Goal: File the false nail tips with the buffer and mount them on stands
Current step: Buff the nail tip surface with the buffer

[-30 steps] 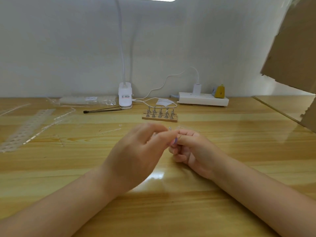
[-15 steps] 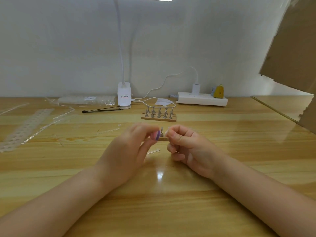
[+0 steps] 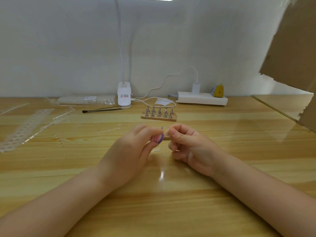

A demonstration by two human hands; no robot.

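Filing in progress. Left hand [image 3: 126, 156] grips small pink-purple buffer block [image 3: 158, 138]; right hand [image 3: 189, 147] pinches something small, unidentifiable. Beyond the hands, wooden rack of metal stands [image 3: 159, 114] apparently bare; mounting outstanding.

I count two hands: left hand [image 3: 130, 154], right hand [image 3: 191, 147]. One purple-pink buffer [image 3: 158, 139]. One wooden base [image 3: 158, 117] carrying ten metal stands [image 3: 159, 112], two rows of five. One more stand [image 3: 162, 128] between fingertips, partly hidden. One lamp [image 3: 124, 97]. One power strip [image 3: 202, 100]. One black brush [image 3: 100, 110]. One yellow item [image 3: 219, 90]. Clear strips at left [image 3: 27, 127]: I can't fix number.
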